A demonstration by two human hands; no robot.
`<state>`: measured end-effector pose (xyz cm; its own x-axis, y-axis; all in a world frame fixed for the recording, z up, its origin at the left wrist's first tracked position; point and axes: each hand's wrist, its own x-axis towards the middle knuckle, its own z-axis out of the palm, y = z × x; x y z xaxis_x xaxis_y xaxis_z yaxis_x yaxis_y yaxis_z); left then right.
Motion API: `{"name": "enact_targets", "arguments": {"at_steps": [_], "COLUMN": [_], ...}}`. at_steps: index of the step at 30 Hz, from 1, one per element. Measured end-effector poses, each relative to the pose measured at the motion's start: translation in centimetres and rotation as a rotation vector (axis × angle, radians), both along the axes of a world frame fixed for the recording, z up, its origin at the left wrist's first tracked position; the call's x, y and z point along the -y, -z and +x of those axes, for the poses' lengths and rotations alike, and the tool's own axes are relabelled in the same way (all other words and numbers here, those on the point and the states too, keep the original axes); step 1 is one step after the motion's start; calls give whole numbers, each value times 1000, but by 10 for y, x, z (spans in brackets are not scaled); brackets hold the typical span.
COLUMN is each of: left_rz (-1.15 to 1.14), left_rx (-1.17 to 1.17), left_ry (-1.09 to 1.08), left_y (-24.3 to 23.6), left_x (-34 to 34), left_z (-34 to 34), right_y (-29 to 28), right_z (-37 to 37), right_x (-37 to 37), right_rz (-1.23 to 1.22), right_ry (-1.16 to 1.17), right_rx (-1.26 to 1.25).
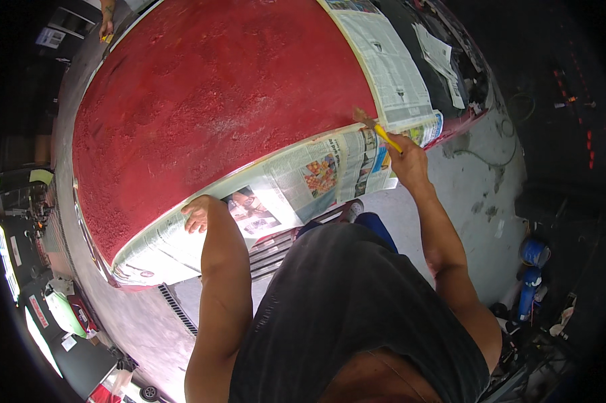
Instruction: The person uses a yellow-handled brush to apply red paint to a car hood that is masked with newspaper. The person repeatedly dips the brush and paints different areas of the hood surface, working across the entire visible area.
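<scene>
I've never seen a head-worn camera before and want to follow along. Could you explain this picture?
There's no machine, just a person working bare-handed. The single picture comes from a wide camera on their head, looking down, so straight edges bend. In front is a red car panel with rough patches; newspaper lies along its near and right edges. The right hand holds a yellow-handled tool, tip over the panel. The left hand is at the newspaper, holding nothing visible. Another person's hand shows at upper left.
</scene>
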<state>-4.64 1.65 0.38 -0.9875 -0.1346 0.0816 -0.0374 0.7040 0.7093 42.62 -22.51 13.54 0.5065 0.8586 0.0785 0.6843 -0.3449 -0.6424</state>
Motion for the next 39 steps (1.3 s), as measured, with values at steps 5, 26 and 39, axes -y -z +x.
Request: {"name": "enact_targets", "arguments": {"at_steps": [5,26,39], "left_rz": [6,52,25], "left_rx": [9,23,94], "left_ry": [12,9,2], "left_y": [-1,-7,-11], "left_x": [1,2,3], "left_z": [1,4,4], "right_y": [45,48,60], "right_z": [-8,-68,-1], "right_x": [-10,-29,-8], "right_rz": [249,22,104], "right_ry": [168,75,250], "right_rx": [-703,-484,-602]}}
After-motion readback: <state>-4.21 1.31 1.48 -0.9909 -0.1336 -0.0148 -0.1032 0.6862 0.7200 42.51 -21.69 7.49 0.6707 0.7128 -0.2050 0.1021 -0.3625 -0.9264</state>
